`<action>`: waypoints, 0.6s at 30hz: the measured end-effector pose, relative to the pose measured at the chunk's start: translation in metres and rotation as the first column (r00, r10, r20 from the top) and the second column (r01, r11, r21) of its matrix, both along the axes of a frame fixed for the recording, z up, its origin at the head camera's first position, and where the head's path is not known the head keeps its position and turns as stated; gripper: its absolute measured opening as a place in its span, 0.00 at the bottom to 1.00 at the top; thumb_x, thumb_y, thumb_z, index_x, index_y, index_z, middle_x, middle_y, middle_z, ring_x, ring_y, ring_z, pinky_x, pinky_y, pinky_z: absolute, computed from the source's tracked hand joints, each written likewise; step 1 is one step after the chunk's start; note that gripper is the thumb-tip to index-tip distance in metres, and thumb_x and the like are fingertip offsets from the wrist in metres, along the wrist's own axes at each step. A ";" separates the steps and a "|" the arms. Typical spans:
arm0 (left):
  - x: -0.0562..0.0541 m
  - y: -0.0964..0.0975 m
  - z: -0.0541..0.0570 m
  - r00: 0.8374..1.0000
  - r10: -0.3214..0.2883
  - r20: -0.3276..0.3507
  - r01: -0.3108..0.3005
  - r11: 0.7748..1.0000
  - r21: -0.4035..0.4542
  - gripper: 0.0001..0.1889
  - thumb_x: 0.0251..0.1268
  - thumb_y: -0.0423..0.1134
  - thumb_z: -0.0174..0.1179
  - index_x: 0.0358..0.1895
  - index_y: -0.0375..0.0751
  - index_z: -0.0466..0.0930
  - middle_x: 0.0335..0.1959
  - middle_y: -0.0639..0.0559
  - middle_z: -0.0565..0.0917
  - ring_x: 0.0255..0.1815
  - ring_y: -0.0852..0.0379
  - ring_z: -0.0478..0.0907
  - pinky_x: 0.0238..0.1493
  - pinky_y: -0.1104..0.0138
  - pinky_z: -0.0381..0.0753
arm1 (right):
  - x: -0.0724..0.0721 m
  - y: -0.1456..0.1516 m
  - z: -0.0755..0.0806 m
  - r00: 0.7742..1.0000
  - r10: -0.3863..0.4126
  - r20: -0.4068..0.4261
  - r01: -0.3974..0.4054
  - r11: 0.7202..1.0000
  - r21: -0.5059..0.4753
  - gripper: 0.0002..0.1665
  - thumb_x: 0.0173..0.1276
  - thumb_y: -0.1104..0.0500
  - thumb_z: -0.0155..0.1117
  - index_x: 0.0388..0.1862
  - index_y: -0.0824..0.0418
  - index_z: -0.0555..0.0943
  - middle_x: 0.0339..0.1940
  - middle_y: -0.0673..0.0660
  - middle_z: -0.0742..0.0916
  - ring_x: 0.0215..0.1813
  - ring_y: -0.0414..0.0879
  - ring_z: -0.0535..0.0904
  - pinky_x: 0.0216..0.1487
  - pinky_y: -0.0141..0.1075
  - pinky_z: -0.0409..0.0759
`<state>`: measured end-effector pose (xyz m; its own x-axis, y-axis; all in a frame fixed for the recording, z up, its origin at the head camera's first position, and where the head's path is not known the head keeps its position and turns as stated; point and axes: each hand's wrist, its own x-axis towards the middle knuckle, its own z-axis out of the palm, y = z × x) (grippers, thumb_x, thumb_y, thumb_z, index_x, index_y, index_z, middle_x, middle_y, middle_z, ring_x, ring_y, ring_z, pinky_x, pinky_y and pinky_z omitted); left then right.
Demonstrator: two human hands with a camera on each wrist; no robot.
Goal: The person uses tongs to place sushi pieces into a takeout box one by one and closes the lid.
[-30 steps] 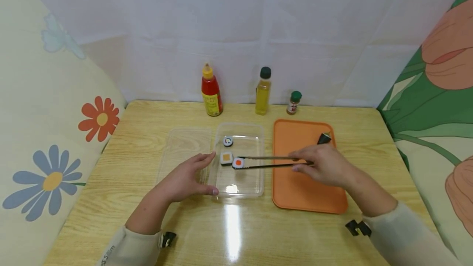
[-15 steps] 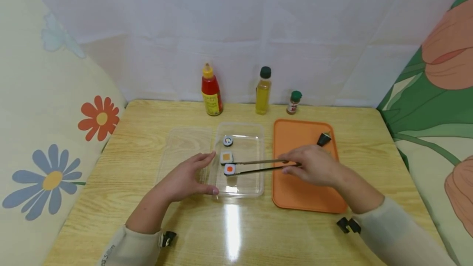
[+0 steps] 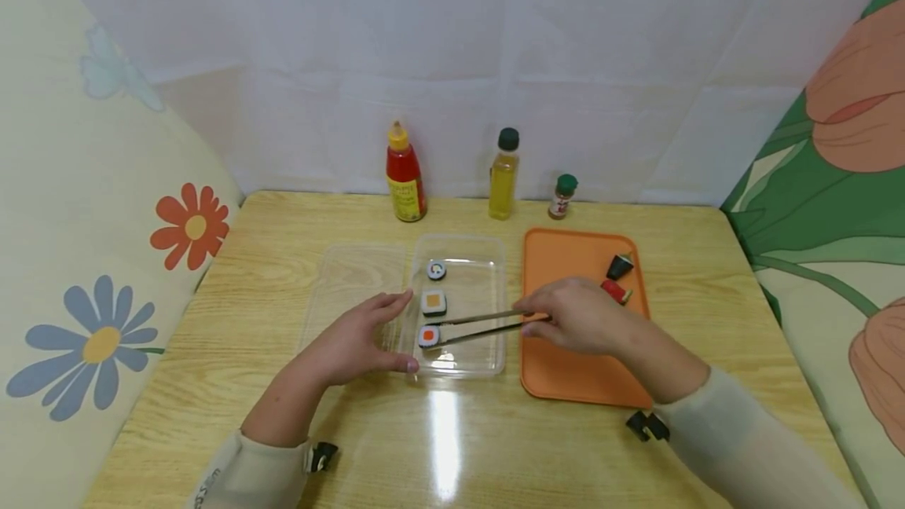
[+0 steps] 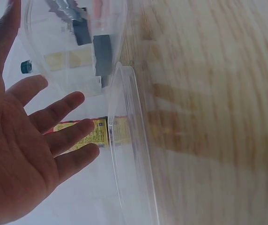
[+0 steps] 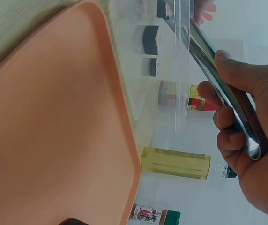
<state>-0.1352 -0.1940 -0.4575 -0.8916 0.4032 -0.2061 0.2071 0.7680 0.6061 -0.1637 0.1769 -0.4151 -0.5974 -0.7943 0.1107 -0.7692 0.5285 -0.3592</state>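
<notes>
My right hand (image 3: pixel 576 316) holds metal tongs (image 5: pixel 211 70), fingers and thumb around their handle end. The tong tips are at a sushi roll with an orange-red centre (image 3: pixel 428 336), low over or on the floor of the clear plastic container (image 3: pixel 481 368); whether they still pinch it, I cannot tell. Behind it sit a square sushi roll with a yellow-orange centre (image 3: pixel 434 302) and a small round sushi roll (image 3: pixel 436 270). Beside the container's left wall, my left hand (image 3: pixel 360 340) has its fingers spread and holds nothing. A clear lid (image 3: pixel 353 265) lies partly under it.
An orange tray (image 3: pixel 587 375) stands on the right, bearing a black stemmed piece (image 3: pixel 620 265) and a red piece (image 3: pixel 616 291). Along the back stand a red sauce bottle (image 3: pixel 405 183), an oil bottle (image 3: pixel 503 179) and a green-capped spice jar (image 3: pixel 562 196).
The right hand and tongs have moved left, and the orange-red-centred roll has shifted left and nearer, in front of the square one. The red piece on the tray has come into view. The left hand stays put.
</notes>
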 end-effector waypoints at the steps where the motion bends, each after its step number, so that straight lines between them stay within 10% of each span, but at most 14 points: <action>1: 0.000 0.000 0.000 1.000 0.001 0.001 -0.001 1.000 0.002 0.58 0.49 0.62 0.80 0.83 0.50 0.58 0.81 0.39 0.61 0.79 0.32 0.57 0.73 0.36 0.61 | 0.000 -0.001 0.000 1.000 0.004 -0.002 -0.004 1.000 0.006 0.20 0.74 0.49 0.70 0.58 0.58 0.88 0.52 0.52 0.91 0.52 0.47 0.88 0.53 0.46 0.86; 18: 0.001 0.001 0.000 1.000 0.005 0.000 -0.005 1.000 0.010 0.59 0.48 0.62 0.80 0.83 0.49 0.58 0.81 0.37 0.61 0.79 0.30 0.56 0.73 0.35 0.61 | -0.001 -0.022 0.002 1.000 -0.024 0.018 0.021 0.990 0.138 0.21 0.73 0.50 0.71 0.60 0.58 0.88 0.50 0.52 0.91 0.49 0.45 0.89 0.54 0.45 0.85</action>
